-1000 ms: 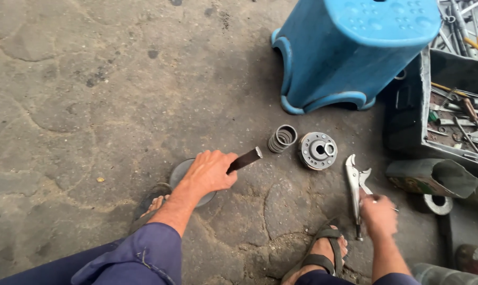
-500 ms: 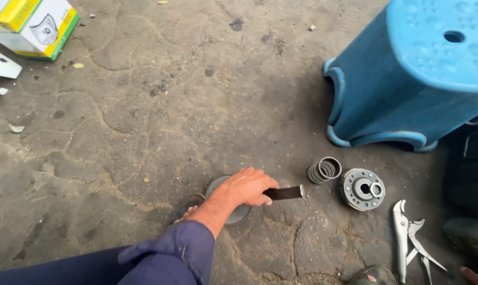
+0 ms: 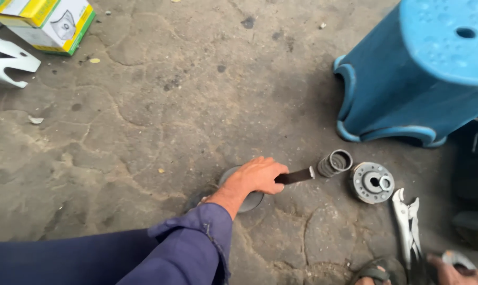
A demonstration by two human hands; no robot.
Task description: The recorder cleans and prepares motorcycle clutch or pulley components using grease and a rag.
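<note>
Right hand [image 3: 452, 272] has reappeared beside the locking pliers [image 3: 407, 221].

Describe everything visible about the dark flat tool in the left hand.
The tool is a flat, dark bar that looks like metal, with a squared, paler tip. It lies almost level just above the cracked concrete floor, pointing right toward the coil spring without touching it. The left hand wraps its near end, hiding the handle. The hand rests over a round grey disc.
</note>
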